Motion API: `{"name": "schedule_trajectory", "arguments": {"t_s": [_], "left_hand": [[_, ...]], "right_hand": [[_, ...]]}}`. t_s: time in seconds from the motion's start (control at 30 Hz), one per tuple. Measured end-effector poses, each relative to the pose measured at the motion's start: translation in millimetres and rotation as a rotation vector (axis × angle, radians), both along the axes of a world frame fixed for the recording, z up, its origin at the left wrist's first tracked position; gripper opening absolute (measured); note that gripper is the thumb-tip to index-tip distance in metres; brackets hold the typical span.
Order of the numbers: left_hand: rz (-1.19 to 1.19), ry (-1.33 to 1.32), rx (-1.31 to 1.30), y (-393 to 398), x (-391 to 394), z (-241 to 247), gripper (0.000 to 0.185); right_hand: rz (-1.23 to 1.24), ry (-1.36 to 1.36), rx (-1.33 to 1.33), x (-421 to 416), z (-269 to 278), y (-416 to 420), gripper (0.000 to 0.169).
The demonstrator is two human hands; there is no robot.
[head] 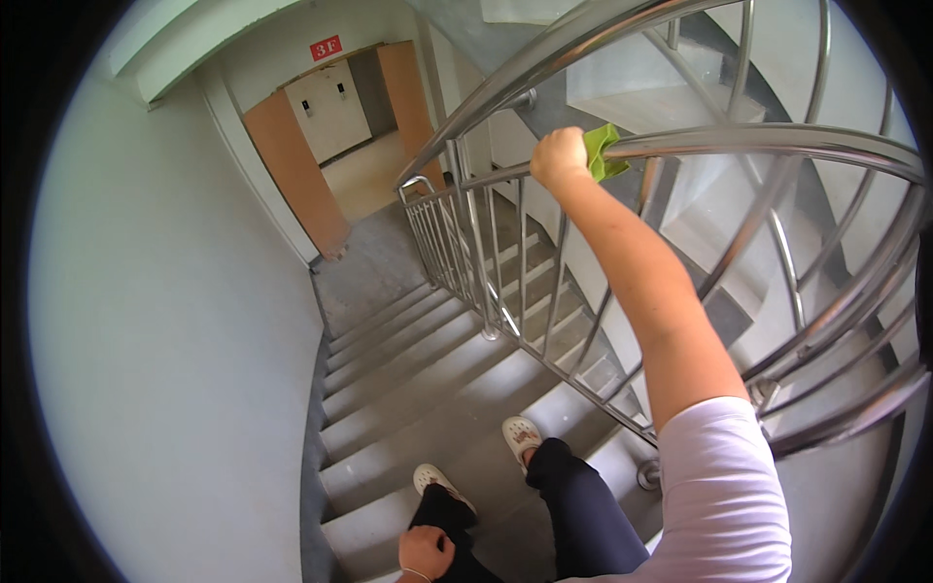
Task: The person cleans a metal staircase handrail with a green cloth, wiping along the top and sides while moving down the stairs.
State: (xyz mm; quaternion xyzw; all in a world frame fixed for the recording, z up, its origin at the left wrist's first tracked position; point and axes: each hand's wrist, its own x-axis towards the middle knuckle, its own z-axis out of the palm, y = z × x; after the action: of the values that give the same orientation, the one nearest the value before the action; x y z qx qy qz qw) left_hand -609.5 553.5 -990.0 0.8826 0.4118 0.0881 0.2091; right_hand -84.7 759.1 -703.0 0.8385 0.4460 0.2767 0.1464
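My right hand [563, 159] is closed around the stainless steel handrail [700, 140], with a green cloth [603, 151] in its grip. The cloth's loose end sticks out behind the hand on the rail, while the rest is hidden under my fingers. That arm is stretched out forward over the banister. Low in the view, my left hand [426, 550] hangs in a loose fist before my dark trousers [583, 510]. I see nothing held in it.
Concrete stairs [408, 386] descend to a landing [372, 255], where orange-brown door leaves [295, 167] stand open beneath a red sign [326, 49]. A pale wall [175, 328] runs along the left. Steel balusters [521, 255] line the right. My white clogs [522, 434] are on the steps.
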Motion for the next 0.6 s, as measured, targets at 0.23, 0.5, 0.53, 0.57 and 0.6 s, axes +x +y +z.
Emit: {"name": "schedule_trajectory", "arguments": {"t_s": [0.23,0.5,0.53,0.57,0.6], "left_hand": [[0.021,0.032,0.043,10.4,6.6,-4.1,0.012],[0.015,0.074,0.104,10.2,8.6,-19.7,0.015],[0.016,0.084,0.148,9.0,4.5,-25.6,0.016],[0.047,0.076,0.131,8.0,5.2,-30.5,0.015],[0.075,0.071,0.110,5.0,4.8,-32.2,0.015]], "right_hand": [[-0.014,-0.032,-0.017,25.1,-39.0,42.7,0.028],[-0.019,-0.034,-0.085,8.9,50.2,-97.8,0.028],[-0.009,-0.041,-0.102,-6.5,72.1,-126.3,0.027],[-0.014,-0.080,-0.121,-16.4,94.5,-158.1,0.026],[-0.021,-0.117,-0.146,-27.9,117.3,-192.2,0.025]]}}
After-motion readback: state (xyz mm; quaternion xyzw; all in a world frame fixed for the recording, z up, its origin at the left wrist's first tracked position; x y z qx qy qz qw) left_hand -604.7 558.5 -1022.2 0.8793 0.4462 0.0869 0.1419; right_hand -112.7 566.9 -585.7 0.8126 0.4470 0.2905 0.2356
